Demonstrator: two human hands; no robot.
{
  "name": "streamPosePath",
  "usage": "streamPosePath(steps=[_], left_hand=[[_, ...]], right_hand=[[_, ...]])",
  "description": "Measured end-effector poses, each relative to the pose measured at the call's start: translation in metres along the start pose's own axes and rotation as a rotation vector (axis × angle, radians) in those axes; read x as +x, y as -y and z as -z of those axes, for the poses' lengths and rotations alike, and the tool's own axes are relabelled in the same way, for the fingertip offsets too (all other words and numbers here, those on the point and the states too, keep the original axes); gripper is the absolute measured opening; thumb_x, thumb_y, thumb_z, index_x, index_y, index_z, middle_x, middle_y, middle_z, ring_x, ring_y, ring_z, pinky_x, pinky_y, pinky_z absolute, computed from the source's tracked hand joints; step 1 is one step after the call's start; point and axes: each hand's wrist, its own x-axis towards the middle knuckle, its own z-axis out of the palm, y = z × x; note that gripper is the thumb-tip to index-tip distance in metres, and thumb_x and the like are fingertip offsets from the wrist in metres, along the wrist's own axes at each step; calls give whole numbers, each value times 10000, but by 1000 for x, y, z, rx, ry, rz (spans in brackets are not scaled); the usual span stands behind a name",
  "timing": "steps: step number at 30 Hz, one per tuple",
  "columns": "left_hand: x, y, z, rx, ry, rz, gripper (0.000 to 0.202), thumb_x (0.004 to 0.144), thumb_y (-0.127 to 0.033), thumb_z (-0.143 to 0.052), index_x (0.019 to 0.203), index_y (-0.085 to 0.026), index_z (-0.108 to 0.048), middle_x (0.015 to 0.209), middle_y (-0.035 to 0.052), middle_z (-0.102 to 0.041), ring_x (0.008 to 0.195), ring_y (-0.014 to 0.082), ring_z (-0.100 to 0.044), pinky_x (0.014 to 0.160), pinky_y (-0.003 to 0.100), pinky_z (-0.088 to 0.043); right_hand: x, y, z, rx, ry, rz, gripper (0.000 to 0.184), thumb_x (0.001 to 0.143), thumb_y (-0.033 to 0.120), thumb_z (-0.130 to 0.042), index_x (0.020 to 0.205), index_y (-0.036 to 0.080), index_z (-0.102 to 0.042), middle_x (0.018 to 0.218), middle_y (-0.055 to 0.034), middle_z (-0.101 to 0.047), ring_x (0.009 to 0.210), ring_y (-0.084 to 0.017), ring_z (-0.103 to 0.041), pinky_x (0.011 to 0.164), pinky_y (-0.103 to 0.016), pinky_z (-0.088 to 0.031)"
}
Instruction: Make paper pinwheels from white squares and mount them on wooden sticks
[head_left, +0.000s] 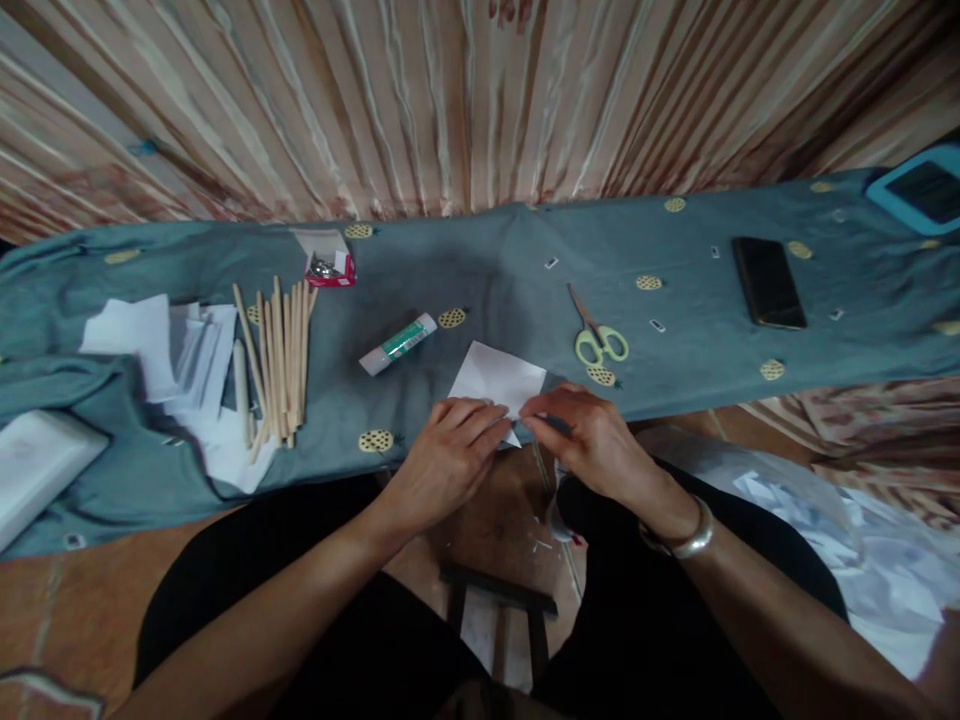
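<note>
White paper (501,374): at the near edge of the cloth-covered table (495,260), between both hands; one corner points far and slightly left, a small tip points near; fingers hide part, so its long axis cannot be told.
Left hand (452,447): grip on the paper's near left part, fingers bent over it.
Right hand (600,437): grip pinched on the paper's near right edge, thumb against fingertips.
Glue stick (399,344): left of the paper, slanting from near left to far right; green label, print too small to read.
Red box (339,275): far left, open, metal pieces inside; lettering illegible.
Scissors (591,332): right, blades pointing far, green handles near.
</note>
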Motion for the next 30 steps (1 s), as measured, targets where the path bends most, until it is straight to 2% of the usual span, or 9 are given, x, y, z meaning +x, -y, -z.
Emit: streamPosePath(steps=[5,10,13,17,24,30], left_hand=[[0,0,3,-8,6,-3,272,942,-156,-515,1202,-131,-594,1262,122,-660,1151,269,-566,919,446,-484],[0,-1,3,-16,-5,-7,257,940,-146,-507,1171,-156,-618,1225,113,-670,1195,273,-562,960,473,-495],[0,-2,0,-30,-4,-17,233,946,-158,-510,1147,-149,-628,1197,109,-683,1199,266,-569,993,480,-490],[-1,-4,-2,-26,-8,-39,216,949,-157,-511,1118,-110,-638,1191,117,-689,1190,249,-579,1045,458,-461],[-1,-5,-3,9,48,-27,244,965,-173,-482,1158,-144,-628,1272,114,-660,1256,238,-541,1083,478,-405],[-1,-6,-4,42,57,-34,248,968,-180,-473,1160,-137,-623,1264,110,-663,1250,234,-543,1096,469,-384]], right_hand=[[5,-8,-4,120,-12,-110,144,889,234,-608,953,219,-736,864,-42,-729,825,-203,-674,800,-358,-528],[12,-15,-11,188,-58,-174,238,839,216,-647,1071,214,-701,890,-31,-734,832,-188,-687,823,-343,-537],[16,-15,-12,168,-42,-200,279,825,203,-653,1103,214,-672,886,-23,-742,828,-188,-692,840,-345,-535],[19,-12,-11,113,-33,-201,296,823,195,-652,1119,201,-658,875,-26,-744,827,-194,-697,843,-340,-536],[20,-9,-14,57,-47,-163,302,829,184,-636,1131,200,-649,868,-24,-746,810,-193,-702,818,-332,-543],[20,-8,-17,14,-59,-125,317,840,162,-617,1156,174,-628,859,-27,-740,801,-182,-697,797,-308,-537]])
